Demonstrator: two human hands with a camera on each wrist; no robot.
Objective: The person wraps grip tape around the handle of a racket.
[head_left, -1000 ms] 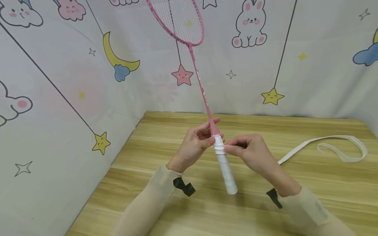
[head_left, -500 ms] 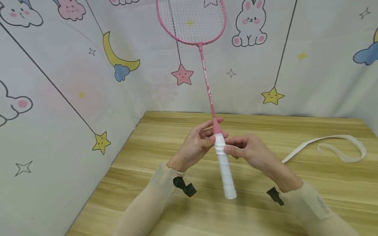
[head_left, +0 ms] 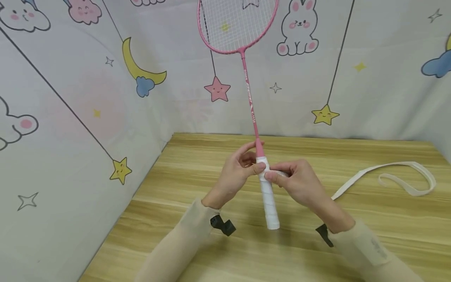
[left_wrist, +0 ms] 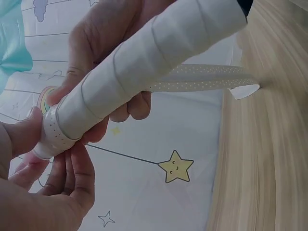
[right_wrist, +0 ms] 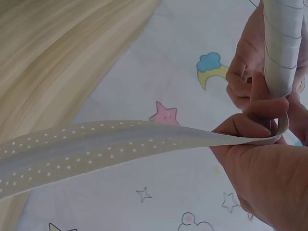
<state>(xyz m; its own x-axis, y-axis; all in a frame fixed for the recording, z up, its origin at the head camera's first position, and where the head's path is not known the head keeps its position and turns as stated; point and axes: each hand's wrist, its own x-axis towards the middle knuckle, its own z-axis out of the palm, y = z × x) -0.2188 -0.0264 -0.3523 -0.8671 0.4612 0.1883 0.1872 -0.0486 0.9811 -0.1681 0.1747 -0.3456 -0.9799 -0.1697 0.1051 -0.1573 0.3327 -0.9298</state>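
Note:
A pink badminton racket [head_left: 249, 90] stands tilted over the table, head up, its white-wrapped handle [head_left: 269, 199] pointing down. Fingers and thumb of my left hand [head_left: 234, 172] grip the top of the handle just below the pink cone, the thumb pressing the white wrap. Close beside it, my right hand [head_left: 303, 182] pinches a white strip of grip tape [right_wrist: 86, 149] against the handle. Small perforations dot the tape, which bends round the handle's upper end in the left wrist view. Its long tail runs out past the right hand.
The tape's loose tail curls on the wood-grain table [head_left: 387, 223] at the right. Behind the table hangs a white cloth [head_left: 282, 117] printed with stars, a moon and rabbits. Black wrist mounts sit on both sleeves [head_left: 176, 235].
The racket has turned, its head swinging right and coming face-on. My left thumb has moved further onto the wrapped part. The right hand keeps pinching the tape at the handle.

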